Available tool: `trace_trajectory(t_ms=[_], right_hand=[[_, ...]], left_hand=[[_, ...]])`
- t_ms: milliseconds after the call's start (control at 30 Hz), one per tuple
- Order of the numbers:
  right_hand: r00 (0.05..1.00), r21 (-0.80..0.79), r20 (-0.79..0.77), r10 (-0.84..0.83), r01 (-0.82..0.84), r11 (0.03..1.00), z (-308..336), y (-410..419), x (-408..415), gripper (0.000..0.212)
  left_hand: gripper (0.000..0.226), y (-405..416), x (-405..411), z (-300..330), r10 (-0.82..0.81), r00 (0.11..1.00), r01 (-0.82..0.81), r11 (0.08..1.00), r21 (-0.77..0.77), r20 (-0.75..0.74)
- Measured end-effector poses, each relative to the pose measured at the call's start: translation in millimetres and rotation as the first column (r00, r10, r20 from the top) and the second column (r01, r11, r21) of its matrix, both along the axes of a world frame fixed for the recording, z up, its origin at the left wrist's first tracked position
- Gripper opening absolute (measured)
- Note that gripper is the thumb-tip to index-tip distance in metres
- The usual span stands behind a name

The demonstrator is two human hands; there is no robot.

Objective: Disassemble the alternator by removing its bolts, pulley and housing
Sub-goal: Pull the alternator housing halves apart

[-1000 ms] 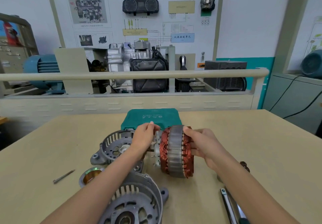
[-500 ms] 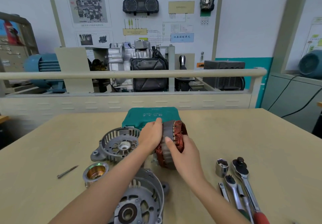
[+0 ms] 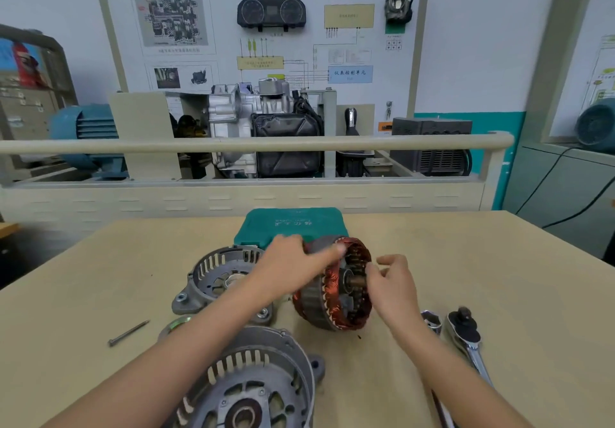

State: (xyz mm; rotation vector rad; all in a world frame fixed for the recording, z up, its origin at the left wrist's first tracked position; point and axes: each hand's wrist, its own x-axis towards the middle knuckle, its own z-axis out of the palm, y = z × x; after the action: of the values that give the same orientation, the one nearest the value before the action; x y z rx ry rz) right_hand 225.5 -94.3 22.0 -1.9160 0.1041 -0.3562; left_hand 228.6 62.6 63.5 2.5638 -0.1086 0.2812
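The stator (image 3: 332, 289), a grey ring with copper windings and the rotor (image 3: 349, 283) inside it, stands on edge at the table's middle, its open face turned to the right. My left hand (image 3: 293, 261) grips the top of the stator ring. My right hand (image 3: 389, 278) is at the open face with its fingertips pinching the rotor shaft. One grey housing half (image 3: 219, 278) lies behind my left forearm. The other housing half (image 3: 259, 381) lies at the near edge. A pulley (image 3: 173, 326) peeks out beside my left arm.
A long bolt (image 3: 128, 333) lies at the left on the table (image 3: 482, 278). A socket (image 3: 431, 321) and a ratchet wrench (image 3: 466, 337) lie at the right. A green tool case (image 3: 293, 224) sits behind the stator. A railing and a training rig stand beyond the table.
The stator has turned so its open face points right. My left hand moved over its top. My right hand left the ring's outside and went to the shaft at the centre.
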Motion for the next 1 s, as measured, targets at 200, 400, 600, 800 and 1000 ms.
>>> trace_trajectory(t_ms=[200, 400, 600, 800, 1000], right_hand=[[0.899, -0.177, -0.312, 0.308, -0.373, 0.911, -3.4, -7.9, 4.6, 0.035], [0.861, -0.548, -0.246, 0.446, -0.503, 0.668, 14.4, -9.8, 6.2, 0.036], [0.862, -0.609, -0.276, 0.426, -0.499, 0.617, 15.3, 0.0, -3.1, 0.036], [0.902, -0.622, -0.204, 0.379, -0.419, 0.662, 6.4, 7.3, -10.8, 0.023], [0.873, -0.246, -0.348, 0.343, -0.438, 0.865, 8.9, 21.5, -10.7, 0.044]], left_hand=[[0.071, -41.1, -11.5, 10.8, 0.07, 0.988, -0.051, 0.989, 0.137, -0.141], [0.045, -47.4, -4.8, 24.9, 0.069, 0.966, -0.019, 0.98, 0.198, -0.248], [0.037, -44.9, -4.7, 22.5, 0.066, 0.976, -0.006, 0.959, 0.282, -0.205], [0.043, -26.0, -6.9, 22.6, -0.043, 0.974, 0.116, 0.937, 0.329, -0.222], [0.061, -20.4, -6.8, 18.2, -0.052, 0.983, 0.097, 0.962, 0.254, -0.177]])
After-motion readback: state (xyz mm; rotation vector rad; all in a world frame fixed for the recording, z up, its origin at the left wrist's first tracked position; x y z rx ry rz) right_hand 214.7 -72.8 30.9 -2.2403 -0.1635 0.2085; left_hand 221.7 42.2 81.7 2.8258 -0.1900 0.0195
